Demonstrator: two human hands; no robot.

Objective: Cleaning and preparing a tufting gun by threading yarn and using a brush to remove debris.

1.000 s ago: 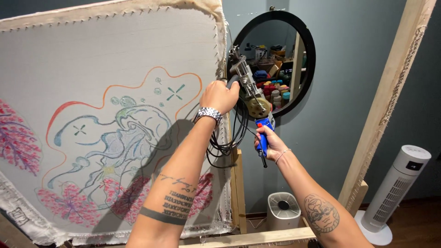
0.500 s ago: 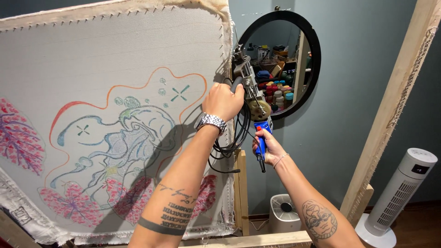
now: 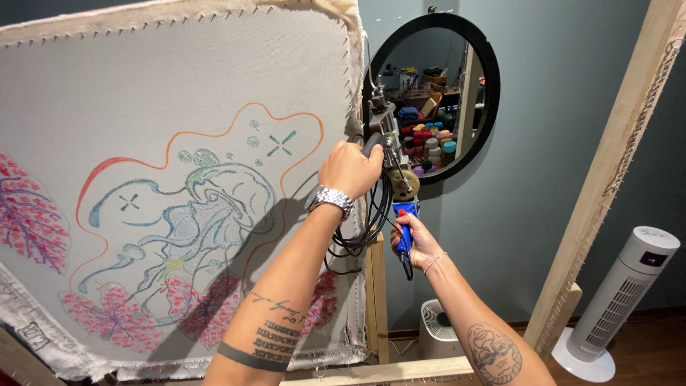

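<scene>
I hold a metal tufting gun (image 3: 391, 146) upright beside the right edge of a stretched grey cloth (image 3: 143, 93). My left hand (image 3: 350, 169), with a silver watch at the wrist, grips the gun's upper black handle. My right hand (image 3: 416, 241) is closed on its blue lower grip (image 3: 404, 234). A loop of black cable (image 3: 361, 229) hangs between my arms. The cloth carries a drawn jellyfish outline (image 3: 207, 207) with orange contour lines and pink tufted coral patches (image 3: 28, 218) at the left and bottom.
The cloth is nailed to a wooden frame (image 3: 376, 300). A round black-rimmed mirror (image 3: 486, 86) hangs on the grey-blue wall just behind the gun. A slanted wooden beam (image 3: 607, 179) stands at right, with a white tower fan (image 3: 622, 300) and a small white appliance (image 3: 436, 329) on the floor.
The gun and both hands have stayed together at the cloth's right edge; my view has shifted slightly, so the mirror sits a little further right and higher.
</scene>
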